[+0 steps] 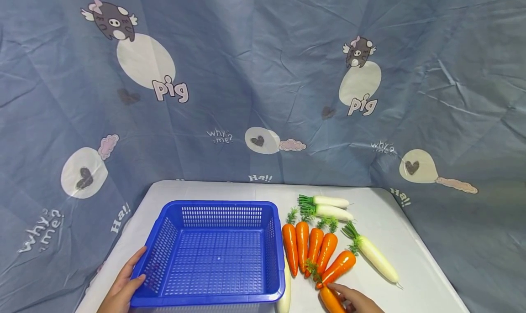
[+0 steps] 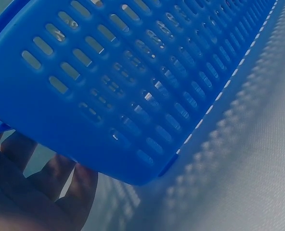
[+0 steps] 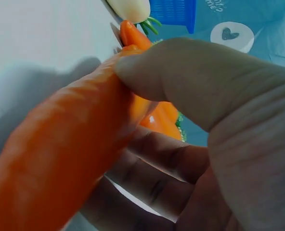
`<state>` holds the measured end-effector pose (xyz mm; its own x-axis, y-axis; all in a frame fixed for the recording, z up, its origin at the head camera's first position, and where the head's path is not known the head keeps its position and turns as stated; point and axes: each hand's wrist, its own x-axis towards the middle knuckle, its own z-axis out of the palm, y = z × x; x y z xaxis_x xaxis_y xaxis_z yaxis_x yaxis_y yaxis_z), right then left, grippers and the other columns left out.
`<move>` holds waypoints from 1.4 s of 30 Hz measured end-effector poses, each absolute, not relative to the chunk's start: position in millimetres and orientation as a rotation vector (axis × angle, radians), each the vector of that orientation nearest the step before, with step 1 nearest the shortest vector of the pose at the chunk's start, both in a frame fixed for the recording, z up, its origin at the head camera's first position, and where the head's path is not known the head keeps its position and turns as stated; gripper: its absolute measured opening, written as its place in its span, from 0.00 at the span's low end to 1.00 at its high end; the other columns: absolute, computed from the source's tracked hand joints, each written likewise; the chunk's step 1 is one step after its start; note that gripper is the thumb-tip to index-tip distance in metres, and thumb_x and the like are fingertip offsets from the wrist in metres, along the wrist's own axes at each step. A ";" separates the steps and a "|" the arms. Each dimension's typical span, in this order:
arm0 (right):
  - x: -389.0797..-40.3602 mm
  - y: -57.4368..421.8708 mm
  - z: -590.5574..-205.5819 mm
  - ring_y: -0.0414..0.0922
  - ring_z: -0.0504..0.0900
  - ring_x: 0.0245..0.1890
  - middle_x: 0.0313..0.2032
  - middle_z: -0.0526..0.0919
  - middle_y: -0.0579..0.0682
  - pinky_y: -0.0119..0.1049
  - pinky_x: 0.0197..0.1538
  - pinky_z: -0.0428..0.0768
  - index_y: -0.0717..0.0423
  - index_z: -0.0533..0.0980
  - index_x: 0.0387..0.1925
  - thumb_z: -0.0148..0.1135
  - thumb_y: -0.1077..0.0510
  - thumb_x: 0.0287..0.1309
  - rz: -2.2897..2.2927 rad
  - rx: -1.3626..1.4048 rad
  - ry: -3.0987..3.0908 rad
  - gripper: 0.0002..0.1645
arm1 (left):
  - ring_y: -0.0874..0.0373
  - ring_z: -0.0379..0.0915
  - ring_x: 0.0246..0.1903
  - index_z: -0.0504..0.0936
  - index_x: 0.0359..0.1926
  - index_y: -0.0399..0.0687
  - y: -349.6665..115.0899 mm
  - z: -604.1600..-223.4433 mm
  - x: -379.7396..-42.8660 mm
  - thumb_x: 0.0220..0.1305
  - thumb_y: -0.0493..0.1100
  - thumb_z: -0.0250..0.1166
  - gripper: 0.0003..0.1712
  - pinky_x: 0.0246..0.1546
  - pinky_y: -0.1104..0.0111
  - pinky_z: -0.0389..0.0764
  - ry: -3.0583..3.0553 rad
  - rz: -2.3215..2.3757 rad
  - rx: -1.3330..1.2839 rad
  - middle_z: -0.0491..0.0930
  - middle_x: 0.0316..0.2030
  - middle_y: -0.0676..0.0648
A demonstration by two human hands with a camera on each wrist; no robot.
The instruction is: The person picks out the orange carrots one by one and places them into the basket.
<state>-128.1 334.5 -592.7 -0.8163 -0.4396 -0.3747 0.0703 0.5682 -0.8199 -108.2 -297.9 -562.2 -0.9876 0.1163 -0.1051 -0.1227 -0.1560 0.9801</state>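
A blue plastic basket (image 1: 205, 299) with slotted walls stands on the table. My left hand (image 1: 121, 286) grips its left rim, thumb on top; in the left wrist view the left fingers (image 2: 60, 178) reach under the rim of the basket (image 2: 60, 115). At the front, right of the basket, my right hand (image 1: 358, 300) holds an orange carrot (image 1: 331, 299). Close up in the right wrist view, the thumb presses along the carrot (image 3: 60, 149), with the other fingers below it. Several more carrots (image 1: 315, 244) with green tops lie fanned out just beyond that hand.
Two white radishes (image 1: 330, 211) lie behind the carrots, and another white radish (image 1: 378, 259) lies to their right. One more white radish (image 1: 284, 288) is partly hidden by the basket's right side. A blue-grey printed cloth (image 1: 263, 89) hangs around the white table (image 1: 419, 276).
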 end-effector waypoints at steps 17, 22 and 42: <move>-109.9 304.4 -559.0 0.52 0.86 0.44 0.56 0.81 0.67 0.51 0.45 0.86 0.61 0.63 0.75 0.78 0.48 0.59 -1.365 -0.160 2.236 0.50 | 0.57 0.83 0.53 0.41 0.84 0.72 -303.8 -565.3 -110.2 0.84 0.38 0.41 0.38 0.44 0.50 0.87 1.812 2.318 0.148 0.71 0.58 0.80; -108.7 299.1 -555.6 0.54 0.86 0.44 0.57 0.80 0.71 0.53 0.46 0.86 0.64 0.61 0.74 0.78 0.51 0.59 -1.396 -0.185 2.255 0.51 | 0.60 0.81 0.55 0.40 0.83 0.76 -308.2 -567.0 -111.2 0.85 0.38 0.39 0.38 0.46 0.52 0.87 1.754 2.308 0.238 0.67 0.59 0.80; -111.8 273.5 -541.2 0.39 0.85 0.43 0.56 0.78 0.71 0.34 0.46 0.84 0.69 0.55 0.77 0.65 0.60 0.69 -1.610 -0.426 2.294 0.44 | 0.65 0.77 0.58 0.36 0.84 0.76 -305.1 -568.8 -111.6 0.86 0.41 0.37 0.37 0.52 0.59 0.86 1.716 2.308 0.281 0.61 0.61 0.78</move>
